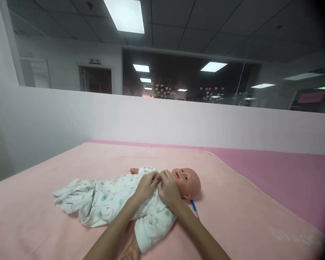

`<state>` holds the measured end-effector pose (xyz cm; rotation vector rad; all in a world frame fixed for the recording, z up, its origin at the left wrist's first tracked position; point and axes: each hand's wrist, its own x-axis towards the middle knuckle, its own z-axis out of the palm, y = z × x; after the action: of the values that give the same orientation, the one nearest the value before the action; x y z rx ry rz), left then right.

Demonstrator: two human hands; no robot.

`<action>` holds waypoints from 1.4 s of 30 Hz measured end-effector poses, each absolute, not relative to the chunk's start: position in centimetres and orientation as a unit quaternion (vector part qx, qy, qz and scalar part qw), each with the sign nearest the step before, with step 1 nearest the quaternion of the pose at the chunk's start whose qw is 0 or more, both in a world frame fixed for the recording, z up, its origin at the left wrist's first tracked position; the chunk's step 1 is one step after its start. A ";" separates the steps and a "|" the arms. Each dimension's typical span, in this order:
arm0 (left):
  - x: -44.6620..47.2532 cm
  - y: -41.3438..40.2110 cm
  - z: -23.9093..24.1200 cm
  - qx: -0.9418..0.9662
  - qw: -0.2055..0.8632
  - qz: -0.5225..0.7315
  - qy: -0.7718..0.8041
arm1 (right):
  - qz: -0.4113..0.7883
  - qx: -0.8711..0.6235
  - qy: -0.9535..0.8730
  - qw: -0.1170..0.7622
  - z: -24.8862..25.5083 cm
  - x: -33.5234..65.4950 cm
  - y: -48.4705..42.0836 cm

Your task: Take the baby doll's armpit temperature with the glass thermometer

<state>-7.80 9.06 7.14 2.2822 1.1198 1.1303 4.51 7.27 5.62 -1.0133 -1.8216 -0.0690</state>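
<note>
A baby doll [193, 181] lies on its back, its head to the right. It wears a white patterned baby outfit [112, 196] with green and blue dots, whose empty-looking leg end spreads to the left. At the chest near the doll's neck, my left hand [147, 185] and my right hand [166, 186] meet with bent fingers pinched together on the front of the outfit. The spot between my fingertips is mostly hidden, so any fastener there cannot be made out. One doll hand [131, 251] sticks out of the near sleeve.
A pink blanket [249, 216] covers the surface under the doll. A thin blue-ended stick [193, 206] lies beside the doll's head, partly behind my right forearm. Beyond is a white low wall [178, 121] with glass above it.
</note>
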 end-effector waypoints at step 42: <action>-7.7 7.9 6.9 0.773 0.207 0.454 0.392 | 0.064 -0.422 -0.654 0.625 4.1 4.4 6.6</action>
<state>-7.70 7.92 6.89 2.1513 1.0919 1.2655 4.44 6.61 4.12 -0.9681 -1.5002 0.1461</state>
